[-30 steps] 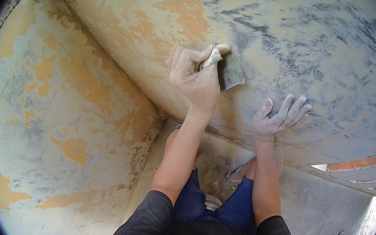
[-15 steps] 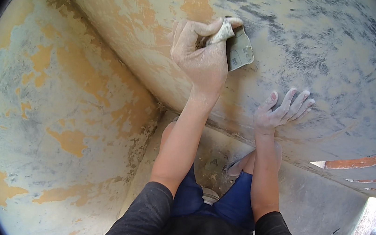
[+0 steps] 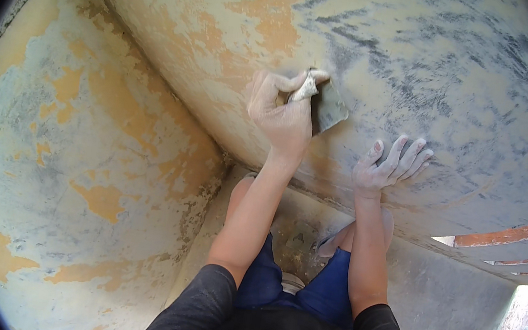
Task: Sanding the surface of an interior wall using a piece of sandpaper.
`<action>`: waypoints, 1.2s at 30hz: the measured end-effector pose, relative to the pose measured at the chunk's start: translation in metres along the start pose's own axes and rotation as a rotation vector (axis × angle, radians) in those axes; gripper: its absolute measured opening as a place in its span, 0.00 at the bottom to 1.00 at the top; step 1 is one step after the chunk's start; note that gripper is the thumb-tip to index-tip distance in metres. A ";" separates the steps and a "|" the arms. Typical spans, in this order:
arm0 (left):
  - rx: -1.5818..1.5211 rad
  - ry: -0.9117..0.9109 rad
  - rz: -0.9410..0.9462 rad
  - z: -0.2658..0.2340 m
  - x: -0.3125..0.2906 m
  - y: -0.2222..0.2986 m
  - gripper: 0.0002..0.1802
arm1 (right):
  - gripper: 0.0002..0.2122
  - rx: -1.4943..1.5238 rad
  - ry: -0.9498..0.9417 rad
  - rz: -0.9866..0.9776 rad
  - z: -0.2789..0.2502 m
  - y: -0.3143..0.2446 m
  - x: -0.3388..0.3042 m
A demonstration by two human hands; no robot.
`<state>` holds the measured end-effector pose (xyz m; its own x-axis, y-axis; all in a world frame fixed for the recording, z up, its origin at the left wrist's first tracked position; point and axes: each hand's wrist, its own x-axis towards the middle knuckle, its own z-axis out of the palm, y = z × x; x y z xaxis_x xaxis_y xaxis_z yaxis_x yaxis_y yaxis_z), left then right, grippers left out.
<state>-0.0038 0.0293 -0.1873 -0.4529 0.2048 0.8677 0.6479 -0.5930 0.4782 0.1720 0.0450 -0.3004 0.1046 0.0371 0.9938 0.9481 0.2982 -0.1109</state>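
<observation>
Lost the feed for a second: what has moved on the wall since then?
The left hand slid the grey sanding pad up the wall, then back down a little. Its grip stayed. The right hand stayed flat on the wall.

I see my left hand (image 3: 284,111) pinching a small grey sanding pad (image 3: 329,107) flat against the patchy yellow wall (image 3: 422,59); my right hand (image 3: 386,167), dusted white, rests open on the same wall just beside it; my blue shorts (image 3: 301,288) and the dusty floor (image 3: 431,304) show below.
</observation>
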 end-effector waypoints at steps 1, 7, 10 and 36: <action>-0.004 0.001 0.008 0.001 0.004 -0.003 0.09 | 0.20 -0.008 -0.007 -0.009 0.000 0.000 -0.002; -0.104 0.046 -0.023 0.013 0.040 0.017 0.09 | 0.20 -0.008 -0.009 0.003 0.000 -0.003 0.005; 0.000 0.007 0.047 0.005 -0.006 -0.003 0.10 | 0.20 -0.023 0.004 -0.004 0.002 0.003 0.001; -0.017 0.118 -0.016 0.010 0.000 -0.006 0.13 | 0.21 -0.001 0.004 -0.022 0.005 -0.007 0.004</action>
<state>-0.0019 0.0410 -0.1889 -0.5329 0.1218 0.8373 0.6300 -0.6035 0.4888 0.1645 0.0476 -0.2959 0.0848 0.0270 0.9960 0.9503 0.2983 -0.0890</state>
